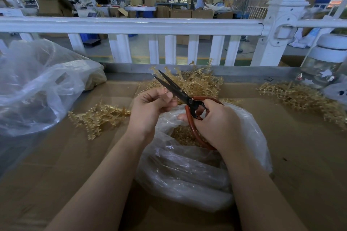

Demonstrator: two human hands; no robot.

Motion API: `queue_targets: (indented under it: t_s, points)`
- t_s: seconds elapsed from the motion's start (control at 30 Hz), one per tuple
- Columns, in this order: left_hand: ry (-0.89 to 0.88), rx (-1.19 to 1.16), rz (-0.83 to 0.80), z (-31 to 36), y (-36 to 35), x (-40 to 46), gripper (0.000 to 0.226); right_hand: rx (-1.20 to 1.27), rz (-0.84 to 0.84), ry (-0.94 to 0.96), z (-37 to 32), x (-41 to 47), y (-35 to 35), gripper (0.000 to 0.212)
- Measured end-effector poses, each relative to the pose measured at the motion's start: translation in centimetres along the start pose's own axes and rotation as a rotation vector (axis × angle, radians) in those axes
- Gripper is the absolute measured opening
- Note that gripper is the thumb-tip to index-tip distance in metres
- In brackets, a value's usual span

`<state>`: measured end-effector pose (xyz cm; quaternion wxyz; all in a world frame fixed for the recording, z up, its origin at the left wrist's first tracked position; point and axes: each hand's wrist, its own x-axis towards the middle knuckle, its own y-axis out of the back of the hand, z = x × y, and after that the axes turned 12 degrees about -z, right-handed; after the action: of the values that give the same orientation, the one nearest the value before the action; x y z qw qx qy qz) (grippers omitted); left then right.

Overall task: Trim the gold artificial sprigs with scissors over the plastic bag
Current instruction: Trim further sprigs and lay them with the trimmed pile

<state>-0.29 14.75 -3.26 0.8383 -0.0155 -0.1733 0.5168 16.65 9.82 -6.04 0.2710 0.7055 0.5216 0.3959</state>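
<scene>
My right hand (216, 124) grips the red loop handles of black-bladed scissors (175, 90), whose blades stand slightly apart and point up and left. My left hand (152, 107) is curled just left of the blades, its fingertips pinched together; whatever it pinches is too small to make out. Both hands hover over a clear plastic bag (187, 170) with gold cuttings inside. One gold sprig (97, 118) lies left of my left hand. A heap of gold sprigs (199, 80) lies behind the scissors, and another pile of gold sprigs (304, 99) sits at the right.
The work surface is brown cardboard (56, 174). A large crumpled clear bag (37, 88) fills the left side. A white railing (131, 26) runs across behind the table, and a glass jar with a white lid (326, 62) stands at the far right.
</scene>
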Motion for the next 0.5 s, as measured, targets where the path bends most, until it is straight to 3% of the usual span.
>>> queue_targets:
  t_s: [0.17,0.33,0.4,0.5]
  points:
    - [0.127,-0.099,-0.015,-0.3,-0.5,-0.1,0.016,0.161,0.005,-0.021,-0.2,0.2,-0.7,0.05]
    - [0.224,-0.035,-0.034,-0.5,-1.1,-0.2,0.015,0.419,-0.026,-0.023,-0.6,0.4,-0.6,0.049]
    - [0.232,-0.064,-0.038,-0.7,-1.4,-0.4,0.024,0.448,-0.043,-0.02,-0.8,0.5,-0.7,0.041]
    - [0.267,-0.057,-0.039,-0.8,-1.5,-0.5,0.017,0.486,-0.042,0.006,-0.9,0.5,-0.9,0.028]
